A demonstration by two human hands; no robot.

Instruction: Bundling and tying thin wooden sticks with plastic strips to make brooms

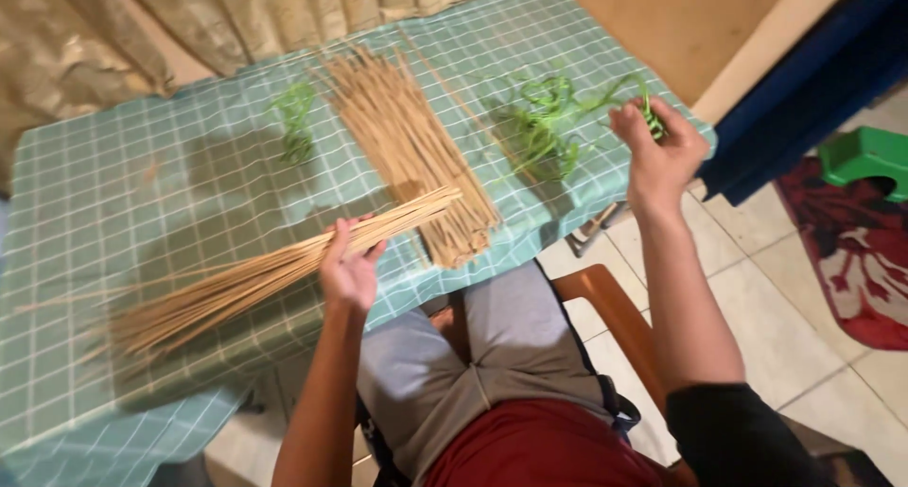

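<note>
My left hand (pixel 348 269) grips a bundle of thin tan sticks (pixel 236 281) near its thick end; the bundle fans out to the lower left over the table. My right hand (pixel 659 147) is raised at the table's right edge and closed on a green strip (pixel 652 118). A loose tangle of green strips (pixel 544 128) lies just left of that hand. A larger pile of tan sticks (pixel 407 147) lies on the table between my two hands.
The table wears a teal checked cloth (pixel 142 194). A small clump of green strips (pixel 295 118) lies at the back. Beige curtains (pixel 236 14) hang behind. I sit on a wooden chair (pixel 605 303); a red rug (pixel 851 251) and a green stool (pixel 865 156) are at the right.
</note>
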